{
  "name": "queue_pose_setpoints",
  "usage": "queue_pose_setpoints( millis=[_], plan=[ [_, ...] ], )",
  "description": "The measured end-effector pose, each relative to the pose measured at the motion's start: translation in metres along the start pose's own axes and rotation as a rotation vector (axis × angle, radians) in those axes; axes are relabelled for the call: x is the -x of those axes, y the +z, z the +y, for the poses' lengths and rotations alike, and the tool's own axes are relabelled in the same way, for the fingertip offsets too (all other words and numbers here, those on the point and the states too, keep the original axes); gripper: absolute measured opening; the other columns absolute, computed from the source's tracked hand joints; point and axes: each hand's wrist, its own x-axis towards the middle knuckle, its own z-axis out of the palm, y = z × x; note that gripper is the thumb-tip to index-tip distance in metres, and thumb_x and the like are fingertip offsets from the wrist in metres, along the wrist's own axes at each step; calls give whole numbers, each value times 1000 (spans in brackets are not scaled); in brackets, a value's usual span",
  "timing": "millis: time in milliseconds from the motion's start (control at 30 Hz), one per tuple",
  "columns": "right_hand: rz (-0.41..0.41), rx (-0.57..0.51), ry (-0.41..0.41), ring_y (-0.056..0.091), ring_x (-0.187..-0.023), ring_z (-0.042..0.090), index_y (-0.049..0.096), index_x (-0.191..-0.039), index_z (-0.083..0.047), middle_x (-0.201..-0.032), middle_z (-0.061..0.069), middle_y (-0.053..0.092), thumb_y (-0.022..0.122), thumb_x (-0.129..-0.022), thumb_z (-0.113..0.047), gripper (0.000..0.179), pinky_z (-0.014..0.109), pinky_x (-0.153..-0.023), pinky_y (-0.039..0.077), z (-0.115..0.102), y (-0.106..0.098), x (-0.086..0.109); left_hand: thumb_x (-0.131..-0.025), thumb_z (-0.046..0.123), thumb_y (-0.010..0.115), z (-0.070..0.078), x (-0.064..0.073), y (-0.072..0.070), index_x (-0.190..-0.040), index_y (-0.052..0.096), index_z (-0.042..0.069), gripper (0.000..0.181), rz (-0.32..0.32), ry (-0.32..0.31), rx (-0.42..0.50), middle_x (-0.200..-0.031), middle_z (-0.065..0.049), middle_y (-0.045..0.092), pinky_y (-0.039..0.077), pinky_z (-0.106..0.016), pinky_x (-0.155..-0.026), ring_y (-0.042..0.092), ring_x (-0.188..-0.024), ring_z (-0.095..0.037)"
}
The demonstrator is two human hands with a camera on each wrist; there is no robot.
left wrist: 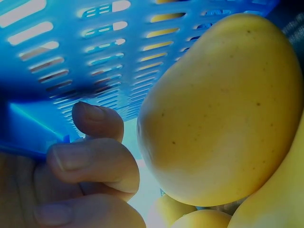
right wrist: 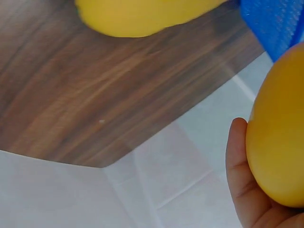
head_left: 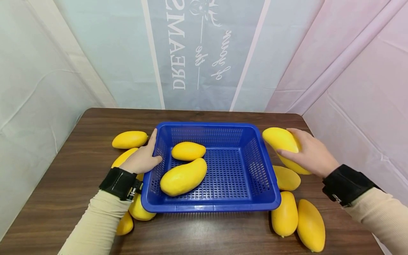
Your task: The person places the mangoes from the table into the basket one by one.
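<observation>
- R side: my right hand point(head_left: 307, 152) has the held mango point(head_left: 280, 140) btwn thumb and fingers, spread approx. to the fruit's width. Mango pos.: outside the basket point(head_left: 210, 208), just beyond its right wall, toward the far end. Ht. above the bench point(head_left: 220, 233): can't tell.
- L side: my left hand point(head_left: 143, 158) grips the basket's left rim, thumb over the inner face, other fingers curled on the outer side per left wrist view. A neighbouring mango point(left wrist: 223, 109) sits close to those fingers; little room there, so no shifting of grip advised.
- Basket contents: large mango point(head_left: 184, 177) near, smaller mango point(head_left: 188, 151) far, both in left half. Base bare to the right.
- Step in hand, my judgement: bring held mango over the right rim, onto that bare base.
- Rec. 1: raise till its lower end clears the rim, then go left; a knock cld shove the basket. L hand shld brace agst. this.
- Rec. 2: lower, don't drop; smooth skin may roll. Release only once base bears the wt.
- Rec. 3: route R wrist above the three loose mangoes point(head_left: 284, 214), right of basket.
</observation>
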Motion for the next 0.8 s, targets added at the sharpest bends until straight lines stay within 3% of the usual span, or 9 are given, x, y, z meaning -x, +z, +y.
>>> queue_pose_setpoints(
  millis=[433,800],
  plan=[
    [-77,-7,-96,54,-104,34,32,-151,-4,-136,22,50,60,-91,-55,83,54,-83,51,-51,4,-16,-97,19,51,1,0,0,-154,-27,20,97,3,-1,-4,-63,-7,55,53,-35,-49,56,-43,-21],
    [-133,23,-186,59,-93,29,38,-147,-5,-133,23,51,65,-89,-51,78,43,-77,53,-86,25,-29,-97,19,51,-1,-1,1,-155,-27,19,97,6,1,-13,-63,-8,56,53,-36,-49,57,-43,-21]
  ],
)
